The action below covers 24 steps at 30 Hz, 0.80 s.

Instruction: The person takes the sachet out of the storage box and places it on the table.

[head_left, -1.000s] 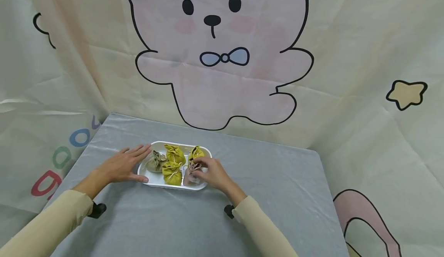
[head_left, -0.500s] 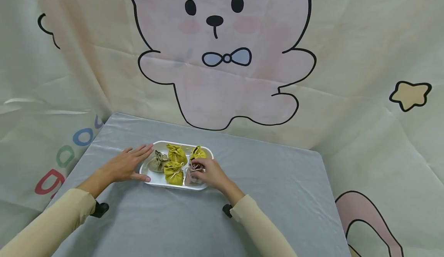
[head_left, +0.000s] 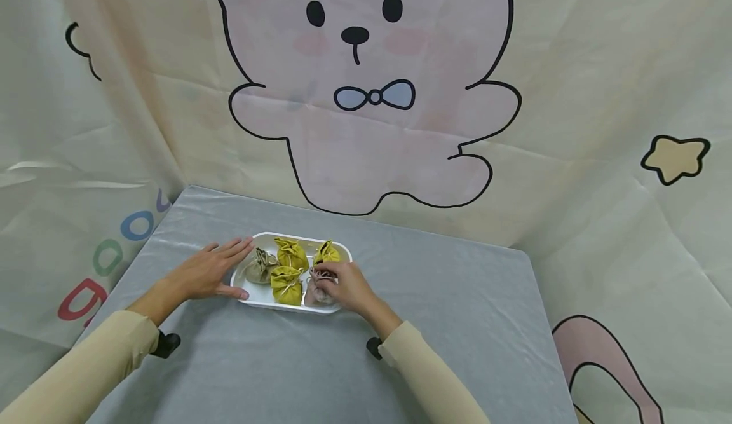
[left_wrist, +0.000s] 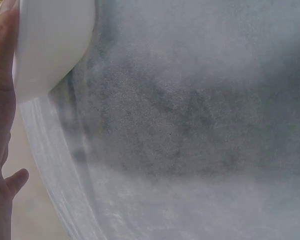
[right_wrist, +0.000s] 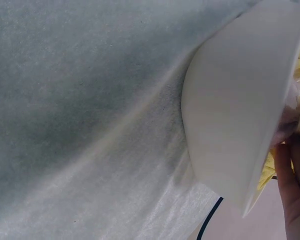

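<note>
A white tray (head_left: 258, 294) on the grey table (head_left: 446, 322) holds several small drawstring pouches: three yellow ones (head_left: 286, 286), a beige one (head_left: 258, 267) at the left and a pinkish one (head_left: 316, 290) at the front right. My right hand (head_left: 342, 286) pinches the gathered top of the pinkish pouch. Lying flat with straight fingers, my left hand (head_left: 203, 274) rests against the tray's left end, thumb along the front rim. The wrist views show only the tray's white underside (right_wrist: 230, 130) (left_wrist: 50, 45) and grey cloth.
A cloth backdrop with a pink cartoon bear (head_left: 366, 87) hangs right behind the table. The table's right edge (head_left: 543, 322) drops off beside more printed cloth. Black clamps (head_left: 166, 344) sit under both sleeves.
My right hand's fingers have shifted slightly on the pinkish pouch's top. The left hand and tray have not moved; only the head view drifted a little.
</note>
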### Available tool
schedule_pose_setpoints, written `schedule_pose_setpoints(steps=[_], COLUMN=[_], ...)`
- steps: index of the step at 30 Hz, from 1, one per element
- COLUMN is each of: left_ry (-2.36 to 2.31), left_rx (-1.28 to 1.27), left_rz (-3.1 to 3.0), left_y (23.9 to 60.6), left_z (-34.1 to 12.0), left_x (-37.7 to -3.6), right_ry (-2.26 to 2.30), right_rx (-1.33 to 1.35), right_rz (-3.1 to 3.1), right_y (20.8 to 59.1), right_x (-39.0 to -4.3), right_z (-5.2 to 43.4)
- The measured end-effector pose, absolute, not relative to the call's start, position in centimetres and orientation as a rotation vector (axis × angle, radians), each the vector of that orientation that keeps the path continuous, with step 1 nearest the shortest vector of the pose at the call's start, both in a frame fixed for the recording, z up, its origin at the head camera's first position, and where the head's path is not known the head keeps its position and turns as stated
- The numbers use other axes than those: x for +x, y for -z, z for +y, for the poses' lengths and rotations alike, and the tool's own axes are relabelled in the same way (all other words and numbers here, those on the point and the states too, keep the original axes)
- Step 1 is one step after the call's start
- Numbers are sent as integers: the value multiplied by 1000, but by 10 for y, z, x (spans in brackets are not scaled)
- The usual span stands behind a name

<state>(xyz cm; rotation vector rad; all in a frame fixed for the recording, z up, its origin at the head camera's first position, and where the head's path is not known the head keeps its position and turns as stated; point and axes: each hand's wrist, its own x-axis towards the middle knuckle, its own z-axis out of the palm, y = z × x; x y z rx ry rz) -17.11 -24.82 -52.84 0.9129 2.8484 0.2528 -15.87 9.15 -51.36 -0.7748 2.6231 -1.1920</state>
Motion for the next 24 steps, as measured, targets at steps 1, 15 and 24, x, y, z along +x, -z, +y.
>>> schedule_pose_setpoints(steps=[1,15,24], left_ry=[-255,-256,-250], left_rx=[910,892,883], left_rz=[2847,2835,2834], left_y=[528,528,529], left_z=[-248,-248,-248], left_x=[-171,-171,-171], right_ry=[1199,1323,1402], right_rx=[-770,-788,-839], right_rz=[2624,2653,2702], right_y=[513,508,495], right_x=[-159,-154,-147], right_z=[92,94,101])
